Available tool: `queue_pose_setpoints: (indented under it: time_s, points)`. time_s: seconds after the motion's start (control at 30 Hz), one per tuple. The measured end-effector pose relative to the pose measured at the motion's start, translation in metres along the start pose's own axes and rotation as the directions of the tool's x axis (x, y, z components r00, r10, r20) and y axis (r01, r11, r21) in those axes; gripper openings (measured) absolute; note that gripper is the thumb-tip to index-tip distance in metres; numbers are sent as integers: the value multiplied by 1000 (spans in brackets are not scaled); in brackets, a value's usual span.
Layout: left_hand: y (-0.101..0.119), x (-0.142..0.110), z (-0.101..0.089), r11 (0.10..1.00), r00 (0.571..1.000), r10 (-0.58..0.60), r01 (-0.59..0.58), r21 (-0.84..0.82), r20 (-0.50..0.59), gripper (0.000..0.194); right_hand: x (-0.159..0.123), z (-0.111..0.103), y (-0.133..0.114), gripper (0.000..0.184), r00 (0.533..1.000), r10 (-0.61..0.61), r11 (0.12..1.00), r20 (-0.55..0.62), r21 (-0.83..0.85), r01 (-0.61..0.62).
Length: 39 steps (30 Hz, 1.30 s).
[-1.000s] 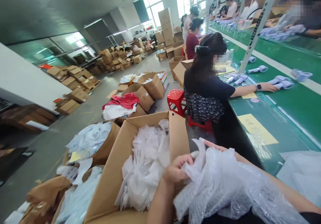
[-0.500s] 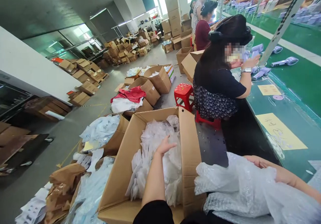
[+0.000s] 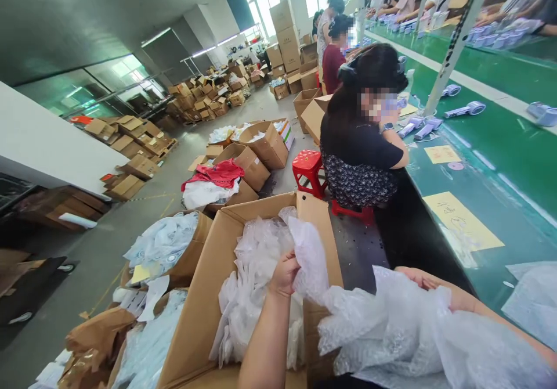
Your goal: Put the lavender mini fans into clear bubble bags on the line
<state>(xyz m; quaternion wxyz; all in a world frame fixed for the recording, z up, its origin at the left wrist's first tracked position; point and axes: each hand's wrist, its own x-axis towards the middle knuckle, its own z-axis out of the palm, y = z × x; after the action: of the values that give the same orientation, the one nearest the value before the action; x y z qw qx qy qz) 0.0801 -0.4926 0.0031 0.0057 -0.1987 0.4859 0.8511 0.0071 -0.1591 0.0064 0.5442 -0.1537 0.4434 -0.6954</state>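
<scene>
My left hand (image 3: 286,273) is closed on a bubble wrap bag (image 3: 310,256), lifted above a large open cardboard box (image 3: 191,296). More clear bubble wrap bags (image 3: 252,296) fill that box in a loose heap. At the lower right, my right hand (image 3: 420,277) and forearm hold a bundle of bubble wrap bags (image 3: 391,325) against my body. The fingers of this hand are partly covered by the bundle. The raised bag's lower end meets the bundle's left side.
A seated co-worker (image 3: 365,139) is at the green workbench (image 3: 478,203), near purple handheld fans (image 3: 465,109). A red stool (image 3: 308,171) stands behind the box. Boxes of bagged items (image 3: 165,241) line the left side. Another bubble wrap piece (image 3: 531,302) lies on the bench.
My left hand was open over the heap; it has closed on a bag and raised it toward the bundle. The view has shifted right. The co-worker's hands have moved closer to the face.
</scene>
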Motion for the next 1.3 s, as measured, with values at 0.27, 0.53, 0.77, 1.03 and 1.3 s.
queue_pose_setpoints:
  time_s: [0.27, 0.53, 0.77, 1.03, 1.3]
  points:
    - [-49, 10, 154, 948, 825, -298, 198, 248, 480, 30, -79, -37, -42, 107, 928, -312, 948, 202, 124, 292]
    - [-76, 13, 298, 706, 316, -682, 50, 706, 660, 39, -193, -102, -22, 63, 899, -426, 904, -105, -75, 420]
    - [-149, 49, 349, 716, 233, -698, 259, 649, 677, 86, -218, -135, 32, 49, 543, -503, 839, -672, -229, 494]
    - [-244, 45, 421, 697, 160, -708, 1, 717, 688, 51, -269, -124, 80, 53, -132, -458, 823, -879, -475, 312]
    - [-327, 97, 521, 362, 247, -724, -659, 660, 644, 52, -321, -173, 84, 67, -677, -186, 981, -712, -166, -95]
